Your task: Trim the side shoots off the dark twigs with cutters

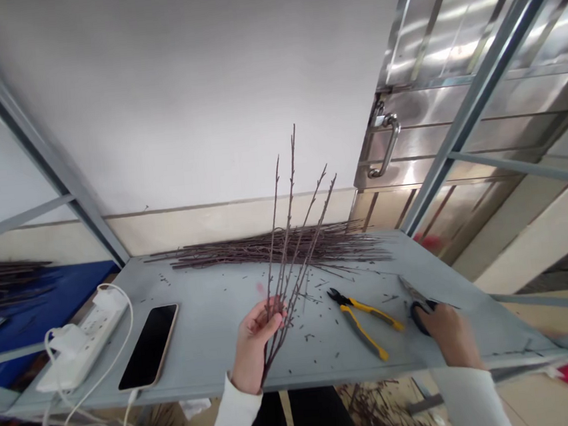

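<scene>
My left hand (260, 336) is closed round the lower part of a few thin, dark, budded twigs (289, 219), which fan upward over the grey shelf. My right hand (449, 332), slightly blurred, is at the black handles of a pair of scissors (416, 296), its fingers closed on them and partly hidden. The blades point up and left, close to the shelf surface. Between my hands lie yellow-and-grey cutting pliers (364, 316), their jaws away from me.
A long pile of twigs (227, 250) lies along the shelf's back edge. A phone (149, 346) and a white power strip (83, 343) with cables sit at the left. Twig scraps dot the grey shelf (198, 315). Metal posts (461, 129) frame both sides.
</scene>
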`<state>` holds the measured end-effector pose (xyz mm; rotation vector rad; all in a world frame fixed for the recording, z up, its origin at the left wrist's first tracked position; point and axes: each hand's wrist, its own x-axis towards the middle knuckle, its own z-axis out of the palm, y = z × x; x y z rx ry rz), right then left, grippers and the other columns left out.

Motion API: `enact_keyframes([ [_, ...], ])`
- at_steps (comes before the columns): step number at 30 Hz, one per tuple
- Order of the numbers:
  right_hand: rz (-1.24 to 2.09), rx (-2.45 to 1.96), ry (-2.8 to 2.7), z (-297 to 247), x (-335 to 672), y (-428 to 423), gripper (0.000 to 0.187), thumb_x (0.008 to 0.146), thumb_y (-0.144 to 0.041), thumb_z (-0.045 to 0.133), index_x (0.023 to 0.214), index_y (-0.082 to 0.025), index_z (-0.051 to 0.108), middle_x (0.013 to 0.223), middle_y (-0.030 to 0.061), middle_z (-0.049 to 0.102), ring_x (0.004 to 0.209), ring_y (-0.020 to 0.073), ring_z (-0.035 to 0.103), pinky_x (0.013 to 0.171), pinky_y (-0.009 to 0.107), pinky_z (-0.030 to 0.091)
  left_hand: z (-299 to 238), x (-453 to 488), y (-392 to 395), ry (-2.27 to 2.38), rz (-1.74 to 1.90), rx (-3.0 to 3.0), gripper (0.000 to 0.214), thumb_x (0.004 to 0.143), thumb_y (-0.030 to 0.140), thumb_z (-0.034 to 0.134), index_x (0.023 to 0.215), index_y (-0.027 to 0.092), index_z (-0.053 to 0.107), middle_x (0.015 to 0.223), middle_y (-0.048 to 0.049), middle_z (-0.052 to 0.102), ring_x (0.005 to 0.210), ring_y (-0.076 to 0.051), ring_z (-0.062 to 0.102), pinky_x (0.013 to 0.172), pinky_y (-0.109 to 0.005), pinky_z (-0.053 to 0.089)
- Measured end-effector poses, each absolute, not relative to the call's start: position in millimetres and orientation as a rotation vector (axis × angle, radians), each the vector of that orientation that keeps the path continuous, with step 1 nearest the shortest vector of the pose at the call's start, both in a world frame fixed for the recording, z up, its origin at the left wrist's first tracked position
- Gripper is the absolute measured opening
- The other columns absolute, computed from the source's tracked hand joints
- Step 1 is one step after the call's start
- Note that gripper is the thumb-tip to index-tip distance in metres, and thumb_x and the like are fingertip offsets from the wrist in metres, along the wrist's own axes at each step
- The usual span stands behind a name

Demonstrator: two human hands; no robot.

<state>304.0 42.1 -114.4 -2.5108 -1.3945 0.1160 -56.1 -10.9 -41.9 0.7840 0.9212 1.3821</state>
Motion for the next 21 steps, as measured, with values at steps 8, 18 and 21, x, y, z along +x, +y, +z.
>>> enact_keyframes([
  [8, -0.106, -2.117, -1.474, -109.7, 231.4, 19.2, 0.04, 0.086, -0.035, 0.038, 0.107, -0.009, 0.06, 0.1, 0.0201, 0.065, 0.097, 0.03, 0.061, 0.08, 0.04, 0.048, -41.0, -57.4, -15.8, 0.956, 1.425, 0.81, 0.028, 0.067, 0.024, 0.078, 0.095, 0.019, 0.074, 0.096, -0.0059, 0.074, 0.088, -0.017, 0.065, 0.083, -0.026, 0.049],
  [18, -0.223, -1.116, -2.162, -169.5, 67.9, -80.6, 0.05, 0.09, -0.025, 0.044, 0.138, -0.012, 0.039, 0.132, 0.011, 0.056, 0.122, 0.026, 0.051, 0.092, 0.039, 0.049, -33.3, -63.8, -26.2, 0.949, 1.469, 0.802, 0.023, 0.068, 0.024, 0.078, 0.09, 0.019, 0.074, 0.094, -0.0042, 0.073, 0.088, -0.016, 0.064, 0.083, -0.023, 0.049],
  [21, -0.31, -1.15, -2.182, -173.2, 61.6, -79.0, 0.049, 0.09, -0.027, 0.044, 0.138, -0.012, 0.041, 0.133, 0.0103, 0.055, 0.123, 0.0256, 0.05, 0.093, 0.039, 0.048, -31.9, -66.9, -32.1, 0.921, 1.475, 0.783, 0.022, 0.069, 0.024, 0.077, 0.09, 0.019, 0.073, 0.093, -0.0043, 0.072, 0.088, -0.017, 0.064, 0.084, -0.028, 0.051],
])
